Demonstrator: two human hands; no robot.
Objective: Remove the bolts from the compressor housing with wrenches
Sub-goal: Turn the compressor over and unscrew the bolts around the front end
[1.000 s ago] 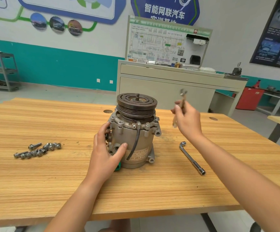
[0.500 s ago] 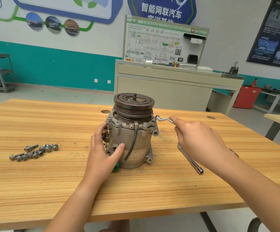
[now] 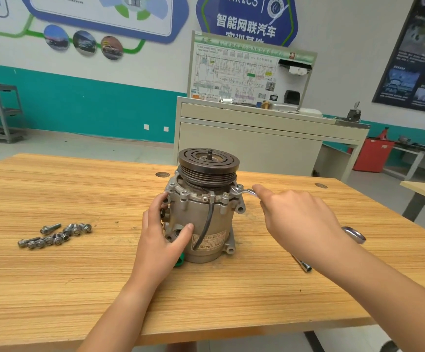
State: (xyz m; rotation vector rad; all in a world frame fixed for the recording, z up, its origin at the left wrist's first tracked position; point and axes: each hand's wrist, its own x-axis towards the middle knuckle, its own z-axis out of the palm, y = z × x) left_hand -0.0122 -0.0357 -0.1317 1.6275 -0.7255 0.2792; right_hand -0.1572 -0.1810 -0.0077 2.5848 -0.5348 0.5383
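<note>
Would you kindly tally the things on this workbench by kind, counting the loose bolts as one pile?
compressor: 1
wrenches: 2 (combination wrench, L-shaped wrench)
bolt pile: 1
Total: 4

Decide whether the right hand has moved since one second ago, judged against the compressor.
Yes. The right hand has dropped: the wrench, held upright beside the pulley before, now lies level on the upper flange of the compressor.

Diagram board [image 3: 244, 74] atop beige cabinet [image 3: 244, 146] behind wooden table [image 3: 79, 288].
</note>
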